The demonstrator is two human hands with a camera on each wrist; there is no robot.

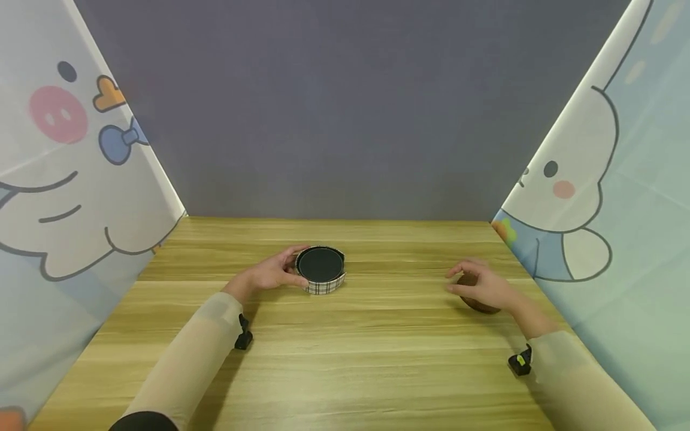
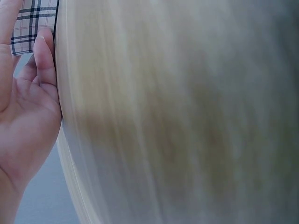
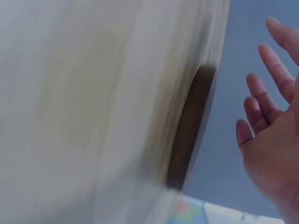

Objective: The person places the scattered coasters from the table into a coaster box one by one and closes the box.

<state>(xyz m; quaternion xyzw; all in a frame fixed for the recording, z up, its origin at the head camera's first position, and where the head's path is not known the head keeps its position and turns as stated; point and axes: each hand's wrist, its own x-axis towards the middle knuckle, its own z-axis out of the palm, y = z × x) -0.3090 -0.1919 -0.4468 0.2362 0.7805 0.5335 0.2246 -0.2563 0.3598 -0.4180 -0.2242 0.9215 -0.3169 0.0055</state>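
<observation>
Left of the table's middle stands a low round holder (image 1: 325,288) with a black-and-white plaid side and a notch on its right. Its top shows a flat black disc (image 1: 321,264). My left hand (image 1: 272,272) grips the holder from the left, thumb on the near side and fingers toward the far side. The left wrist view catches only a piece of the plaid side (image 2: 33,29) beside the fingers. On the right, my right hand (image 1: 489,288) hovers over a flat dark-brown round piece (image 1: 478,306), partly hidden by it. In the right wrist view its fingers are spread, apart from the brown piece (image 3: 191,128).
Both things stand on a wood-grain table (image 1: 345,365). A dark grey panel (image 1: 345,108) rises behind it. Cartoon-printed cloths (image 1: 81,197) flank the table on both sides. Each wrist wears a small black device (image 1: 244,335).
</observation>
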